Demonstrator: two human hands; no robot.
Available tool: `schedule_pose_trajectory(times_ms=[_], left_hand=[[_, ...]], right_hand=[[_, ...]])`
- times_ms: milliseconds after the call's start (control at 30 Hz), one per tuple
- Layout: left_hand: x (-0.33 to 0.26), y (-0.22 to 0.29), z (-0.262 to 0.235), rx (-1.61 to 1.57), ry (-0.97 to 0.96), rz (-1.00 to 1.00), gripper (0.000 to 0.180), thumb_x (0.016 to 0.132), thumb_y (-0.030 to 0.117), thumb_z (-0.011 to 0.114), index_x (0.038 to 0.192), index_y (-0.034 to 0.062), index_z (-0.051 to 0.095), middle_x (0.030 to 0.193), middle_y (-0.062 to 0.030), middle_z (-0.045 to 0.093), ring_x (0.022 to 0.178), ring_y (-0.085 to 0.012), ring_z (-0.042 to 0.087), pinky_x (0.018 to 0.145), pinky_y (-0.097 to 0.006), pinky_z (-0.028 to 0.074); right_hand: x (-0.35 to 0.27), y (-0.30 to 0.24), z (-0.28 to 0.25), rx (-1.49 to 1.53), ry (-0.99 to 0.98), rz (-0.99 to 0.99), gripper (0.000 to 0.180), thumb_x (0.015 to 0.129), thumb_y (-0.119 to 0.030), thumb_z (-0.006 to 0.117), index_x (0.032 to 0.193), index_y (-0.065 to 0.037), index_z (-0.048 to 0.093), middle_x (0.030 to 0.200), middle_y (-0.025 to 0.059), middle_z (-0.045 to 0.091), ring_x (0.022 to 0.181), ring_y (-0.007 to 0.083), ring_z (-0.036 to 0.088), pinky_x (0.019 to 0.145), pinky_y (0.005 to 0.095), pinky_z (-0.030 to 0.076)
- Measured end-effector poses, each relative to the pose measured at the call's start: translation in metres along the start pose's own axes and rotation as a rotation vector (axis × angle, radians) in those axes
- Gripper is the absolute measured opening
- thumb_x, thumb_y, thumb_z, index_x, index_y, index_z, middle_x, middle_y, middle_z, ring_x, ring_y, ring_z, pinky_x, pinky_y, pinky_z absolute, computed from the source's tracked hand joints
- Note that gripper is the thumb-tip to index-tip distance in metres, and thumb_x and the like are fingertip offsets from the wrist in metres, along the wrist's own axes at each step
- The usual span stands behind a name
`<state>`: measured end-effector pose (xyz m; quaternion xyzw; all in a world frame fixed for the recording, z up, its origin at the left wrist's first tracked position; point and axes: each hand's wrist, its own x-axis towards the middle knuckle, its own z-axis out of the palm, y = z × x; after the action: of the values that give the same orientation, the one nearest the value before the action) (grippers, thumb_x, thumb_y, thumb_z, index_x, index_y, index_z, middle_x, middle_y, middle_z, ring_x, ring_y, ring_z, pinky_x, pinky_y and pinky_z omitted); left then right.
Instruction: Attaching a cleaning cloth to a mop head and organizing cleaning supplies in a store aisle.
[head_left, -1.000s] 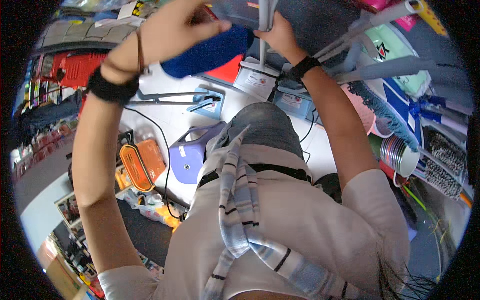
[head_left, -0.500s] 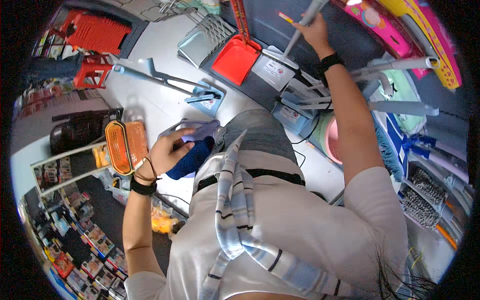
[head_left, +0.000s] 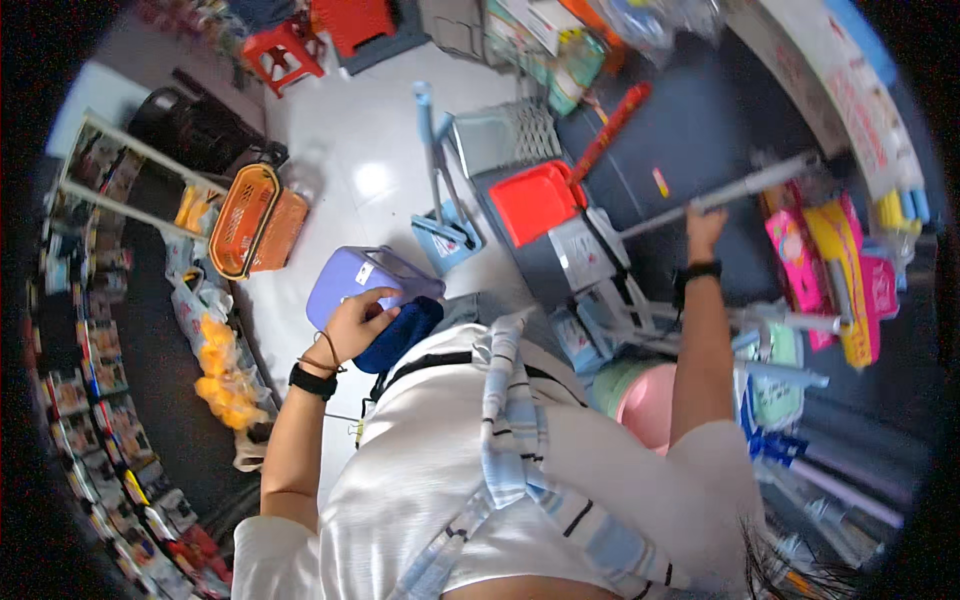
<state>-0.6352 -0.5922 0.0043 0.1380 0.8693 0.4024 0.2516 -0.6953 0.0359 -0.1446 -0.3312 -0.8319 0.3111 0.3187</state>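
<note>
My right hand [head_left: 706, 232] is closed round the long grey handle [head_left: 765, 178] of a pale dustpan [head_left: 583, 250], out to the right. The handle slants up and away from the pan. My left hand [head_left: 358, 322] grips a bundled dark blue cloth [head_left: 402, 335] near my waist, its fingers curled over the top. Behind that hand, a purple plastic bin [head_left: 335, 285] with a white label stands close against the cloth. Whether the fingers also hook the bin's rim I cannot tell. A red dustpan [head_left: 530, 203] lies left of the pale one.
A light blue dustpan [head_left: 447, 240] with an upright handle stands on the white floor [head_left: 375, 180]. Other dustpans and a pink bucket [head_left: 650, 405] crowd my right side. An orange basket [head_left: 250, 225] stands at left, beside shelves of small packaged goods [head_left: 105, 350].
The view has turned, so the floor things appear shifted. My right hand now shows lower, and the grey handle leans further to the right. More of the purple bin shows beside my left hand.
</note>
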Motion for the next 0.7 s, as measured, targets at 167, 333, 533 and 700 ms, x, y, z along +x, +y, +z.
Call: schedule_pose_trajectory(times_ms=[167,333,533,700], left_hand=[[-0.006,-0.012,-0.007,-0.152,0.087,-0.113,0.025,0.085,0.018,0.057,0.105,0.0038,0.059,0.069,-0.0119,0.062,0.06,-0.0153,0.056,0.056,-0.031,0.045],[-0.023,-0.103,0.026,-0.169,0.23,-0.208,0.028,0.081,0.024,0.059,0.103,0.0061,0.062,0.082,-0.0151,0.065,0.074,-0.0241,0.062,0.068,-0.034,0.048],[-0.053,-0.178,0.04,0.04,0.117,-0.474,0.033,0.08,0.028,0.057,0.105,0.0058,0.062,0.096,-0.0198,0.063,0.089,-0.0321,0.061,0.08,-0.037,0.047],[-0.103,-0.241,0.08,-0.161,0.205,-0.713,0.037,0.079,0.031,0.053,0.101,0.0022,0.063,0.1,-0.0213,0.062,0.097,-0.035,0.058,0.085,-0.039,0.045]], right_hand=[[-0.105,0.037,0.035,0.33,-0.124,0.066,0.038,0.073,-0.011,0.064,0.105,0.007,0.054,0.101,0.0209,0.058,0.098,0.0322,0.055,0.086,0.0391,0.043],[-0.134,-0.209,-0.005,0.685,-0.746,-0.309,0.018,0.084,0.001,0.054,0.102,0.001,0.057,0.1,0.008,0.061,0.096,0.0158,0.056,0.087,0.0281,0.043],[-0.159,-0.481,-0.128,0.912,-0.873,-0.884,0.014,0.084,0.003,0.046,0.092,0.003,0.057,0.101,0.0187,0.06,0.101,0.0311,0.055,0.092,0.0421,0.04],[-0.177,-0.578,-0.174,0.789,-0.99,-1.425,0.006,0.083,-0.02,0.054,0.087,-0.017,0.056,0.093,0.0113,0.057,0.096,0.0411,0.054,0.086,0.0559,0.042]])
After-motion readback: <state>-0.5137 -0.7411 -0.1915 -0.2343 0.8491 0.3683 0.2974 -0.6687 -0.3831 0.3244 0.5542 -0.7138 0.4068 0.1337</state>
